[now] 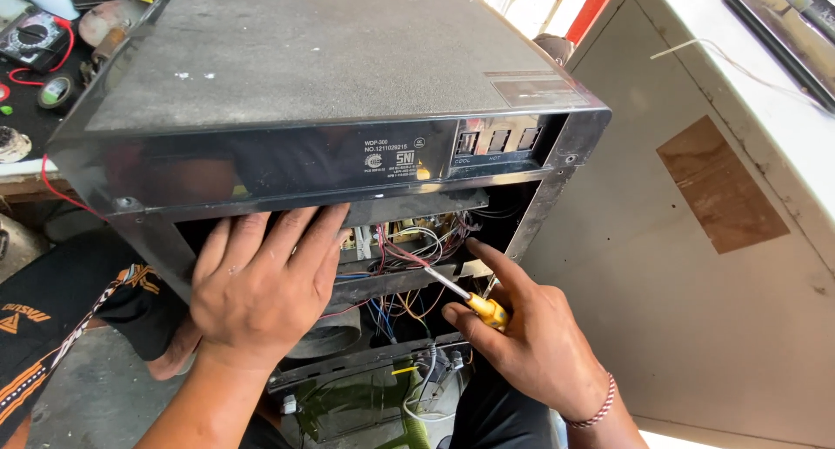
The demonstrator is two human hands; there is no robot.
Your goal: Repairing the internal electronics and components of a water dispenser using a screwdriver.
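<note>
A large black appliance housing (313,75) lies tilted toward me with its back panel off, showing bundled wires (409,249) and a circuit board inside the opening. My left hand (261,284) lies flat, fingers spread, against the lower edge of the opening and holds nothing. My right hand (522,327) grips a yellow-handled screwdriver (474,301), whose metal shaft points up-left into the wires. Three small switches (500,140) sit in a recess at the housing's upper right.
A white cabinet side (696,266) with a brown patch stands close on the right. A multimeter (30,36) with red leads and tape rolls lie on the bench at upper left. A black and orange cloth (43,327) lies lower left.
</note>
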